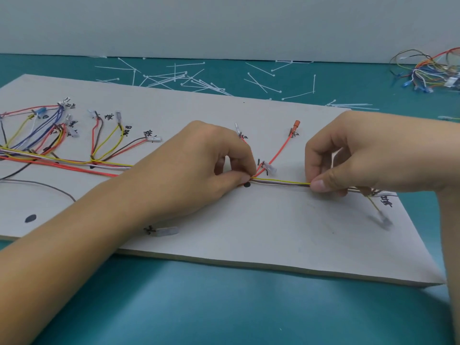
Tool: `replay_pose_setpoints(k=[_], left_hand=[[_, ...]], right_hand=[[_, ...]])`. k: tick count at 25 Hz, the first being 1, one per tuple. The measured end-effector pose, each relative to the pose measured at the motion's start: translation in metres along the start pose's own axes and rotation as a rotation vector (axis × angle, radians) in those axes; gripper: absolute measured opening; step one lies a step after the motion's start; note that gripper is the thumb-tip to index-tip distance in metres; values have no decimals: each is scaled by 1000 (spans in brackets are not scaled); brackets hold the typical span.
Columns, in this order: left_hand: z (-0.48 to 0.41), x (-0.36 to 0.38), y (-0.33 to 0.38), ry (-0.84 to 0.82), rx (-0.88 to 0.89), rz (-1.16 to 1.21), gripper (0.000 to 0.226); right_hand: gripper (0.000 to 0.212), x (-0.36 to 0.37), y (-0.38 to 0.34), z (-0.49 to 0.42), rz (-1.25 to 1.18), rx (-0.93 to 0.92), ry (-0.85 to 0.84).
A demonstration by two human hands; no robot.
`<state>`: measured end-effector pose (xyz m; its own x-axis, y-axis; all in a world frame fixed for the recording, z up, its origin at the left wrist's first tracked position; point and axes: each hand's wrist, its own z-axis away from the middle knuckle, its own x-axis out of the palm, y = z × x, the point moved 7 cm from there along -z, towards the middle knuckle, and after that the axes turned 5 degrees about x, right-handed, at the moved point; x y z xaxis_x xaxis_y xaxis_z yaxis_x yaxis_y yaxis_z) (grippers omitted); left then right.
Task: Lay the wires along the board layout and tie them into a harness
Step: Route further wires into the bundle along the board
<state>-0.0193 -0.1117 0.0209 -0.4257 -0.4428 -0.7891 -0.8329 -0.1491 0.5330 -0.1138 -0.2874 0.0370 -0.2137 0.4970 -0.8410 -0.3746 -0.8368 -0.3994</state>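
Note:
A pale layout board (273, 232) lies on the teal table with handwritten labels and black dots. Coloured wires (62, 145) fan out on its left part and run right as a trunk. A thin bundle of yellow, brown and white wires (281, 182) is stretched between my hands. My left hand (199, 165) pinches the bundle where red branch wires (276, 153) split off. My right hand (361, 155) pinches it further right, near the board's right edge. Beyond my right hand the wire ends, with a clear terminal (385, 221), hang blurred.
Many white cable ties (194, 79) lie scattered on the table behind the board. A tangled bunch of spare coloured wires (428, 70) sits at the far right. A grey wire (37, 184) loops over the board's left part. A clear terminal (165, 231) lies near the front edge.

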Motion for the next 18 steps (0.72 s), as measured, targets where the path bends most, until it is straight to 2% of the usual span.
replay_pose_setpoints(k=[3,9,18], left_hand=[[-3,2,0,-26,3,-5,13],[-2,4,3,-15,-10,-23,6],[-5,4,9,42,-39,-63,7]], right_hand=[[11,-6,0,4,-36,15,64],[18,-2,3,1,26,97,22],[17,6,-7,-8,56,58,55]])
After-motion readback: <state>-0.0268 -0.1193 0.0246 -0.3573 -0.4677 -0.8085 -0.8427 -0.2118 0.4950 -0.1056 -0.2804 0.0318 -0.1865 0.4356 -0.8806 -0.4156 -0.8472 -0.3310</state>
